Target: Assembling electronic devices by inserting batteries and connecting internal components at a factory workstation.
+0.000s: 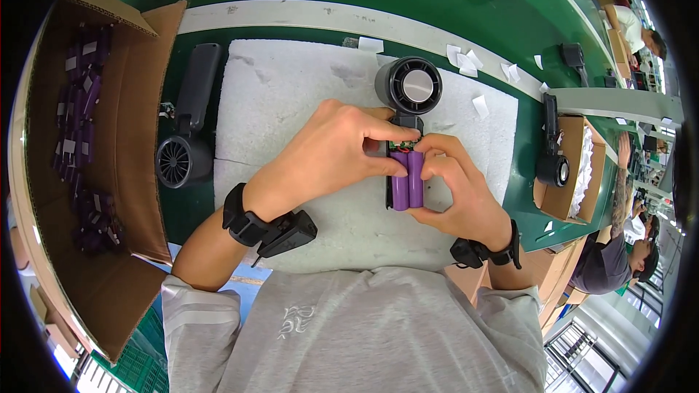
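A dark handheld fan [410,87] lies on a white foam pad [291,102], round head pointing away from me, its handle open. Two purple cylindrical battery cells [407,181] sit side by side in the handle, with a small green circuit board [403,147] just above them. My left hand [331,153] grips the handle from the left, fingers pressing at the top of the cells. From the right, my right hand [459,185] holds the handle and the cells, thumb on the cells' upper end. Both wrists wear black straps.
A second dark fan [186,131] lies left of the pad. An open cardboard box [131,138] at far left holds several purple cells. Another box [564,200] with white wadding and a fan [552,167] stands right. White paper scraps [466,64] lie on the green bench. Other people work at right.
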